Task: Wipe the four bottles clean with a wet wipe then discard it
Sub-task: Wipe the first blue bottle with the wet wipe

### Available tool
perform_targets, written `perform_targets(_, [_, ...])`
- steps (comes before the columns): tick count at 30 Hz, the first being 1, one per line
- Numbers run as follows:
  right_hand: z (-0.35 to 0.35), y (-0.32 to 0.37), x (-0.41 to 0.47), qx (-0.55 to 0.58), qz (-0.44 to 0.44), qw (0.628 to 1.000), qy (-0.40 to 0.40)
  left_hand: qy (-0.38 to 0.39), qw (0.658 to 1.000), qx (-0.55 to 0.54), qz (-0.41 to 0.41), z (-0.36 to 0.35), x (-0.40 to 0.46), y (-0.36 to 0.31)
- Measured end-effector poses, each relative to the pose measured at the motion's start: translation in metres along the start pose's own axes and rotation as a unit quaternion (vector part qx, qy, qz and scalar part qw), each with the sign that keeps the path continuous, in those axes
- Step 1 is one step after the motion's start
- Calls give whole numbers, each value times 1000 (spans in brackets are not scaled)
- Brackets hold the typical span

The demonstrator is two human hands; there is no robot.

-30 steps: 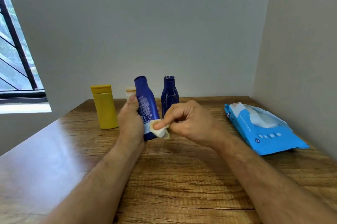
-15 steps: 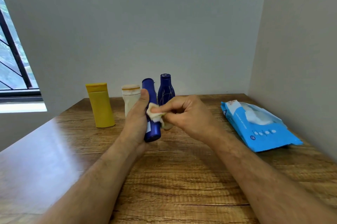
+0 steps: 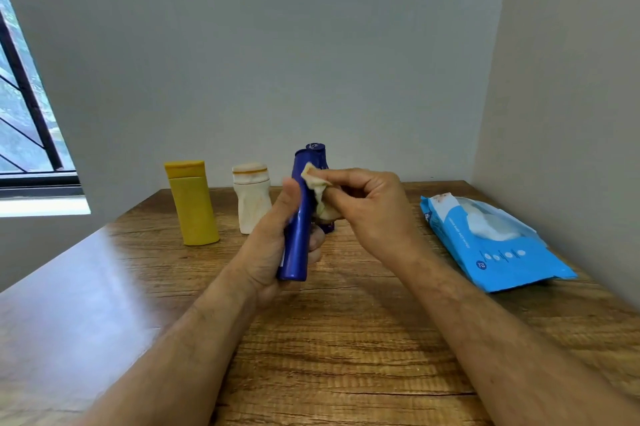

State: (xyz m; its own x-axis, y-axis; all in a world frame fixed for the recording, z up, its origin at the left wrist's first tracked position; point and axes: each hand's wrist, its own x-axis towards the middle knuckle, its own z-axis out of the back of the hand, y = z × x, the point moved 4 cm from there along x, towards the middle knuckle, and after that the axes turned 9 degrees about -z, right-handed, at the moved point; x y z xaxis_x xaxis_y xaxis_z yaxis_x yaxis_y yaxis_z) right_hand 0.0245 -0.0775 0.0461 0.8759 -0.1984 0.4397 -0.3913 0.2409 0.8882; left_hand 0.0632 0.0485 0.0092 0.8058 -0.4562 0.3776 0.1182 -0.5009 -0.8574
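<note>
Plain grey walls meet in a corner behind a wooden desk [image 3: 346, 339], with part of a barred window [image 3: 24, 134] at the far left. On the right side of the desk lies a blue pack of wet wipes [image 3: 491, 245], its flap open and a white sheet showing. Toward the far edge stand three bottles: a yellow bottle [image 3: 192, 205] on the left, a cream bottle [image 3: 251, 198] just right of it, and a dark blue bottle [image 3: 320, 162] mostly hidden behind the hands. A fourth, the blue bottle [image 3: 299, 217], is lifted off the desk near the middle, held roughly upright with its cap end away from the viewer. The left hand [image 3: 273, 245] grasps its lower body, thumb along one side and fingers curled behind. The right hand [image 3: 367, 214] pinches a crumpled, off-white wet wipe [image 3: 317, 188] and presses it against the bottle's upper part near the cap. Judging from this, wiping is under way on one bottle; whether the three standing bottles are already clean cannot be told. Discarding the wipe is yet to come.
</note>
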Motion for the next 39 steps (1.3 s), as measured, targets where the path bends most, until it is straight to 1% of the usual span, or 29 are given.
perform_targets(2, [2, -1, 1, 1, -7, 1000, -14, 18, 1000, -15, 8, 0, 1, 2])
perform_targets(3, [2, -1, 1, 4, -14, 1000, -8, 16, 1000, -20, 12, 1, 1, 3])
perform_targets(7, [-3, 3, -5, 25, -29, 997, 72, -12, 1000, -15, -4, 4, 0, 0])
perform_targets(9, [-5, 4, -7, 2, -22, 996, 91, -13, 1000, 8, -21, 5, -1, -1])
perform_targets(12, [-4, 2, -7, -65, 15, 997, 42, -6, 997, 76, -32, 7, -1, 1])
perform_targets(14, [-1, 2, -6, -61, 29, 998, -9, -12, 994, 108, -33, 8, 1, 1])
perform_targets(16, [5, 3, -3, -56, 41, 995, -65, -11, 992, 117, -46, 8, 2, 1])
perform_targets(18, [10, 3, -1, -56, 38, 993, -95, 0, 987, 144, -67, 5, 2, 0])
perform_targets(21, [8, 3, -2, -42, 40, 995, -79, -10, 968, 226, -105, 4, 4, -1])
perform_targets(25, [-3, 11, -10, -82, 121, 988, -44, -18, 934, 319, -160, 4, 4, -2])
perform_targets(27, [-4, 13, -12, -104, 150, 982, -52, -15, 928, 332, -168, 5, 4, -2])
perform_targets(29, [-4, 14, -13, -108, 164, 978, -76, -21, 925, 337, -174, 4, 4, -3])
perform_targets(31, [-3, 13, -12, -82, 141, 982, -95, -24, 929, 326, -174, 3, 5, -3])
perform_targets(33, [-1, 9, -7, -18, 76, 993, -89, -26, 934, 315, -167, 4, 6, -3])
perform_targets(35, [2, 7, -3, 30, 33, 995, -88, -17, 936, 318, -152, 4, 5, -1])
perform_targets(37, [7, 4, 0, 49, 8, 994, -99, -3, 941, 310, -135, 4, 5, 1])
perform_targets(39, [6, 2, 1, 67, -14, 994, -82, -7, 956, 267, -123, 6, 5, 1])
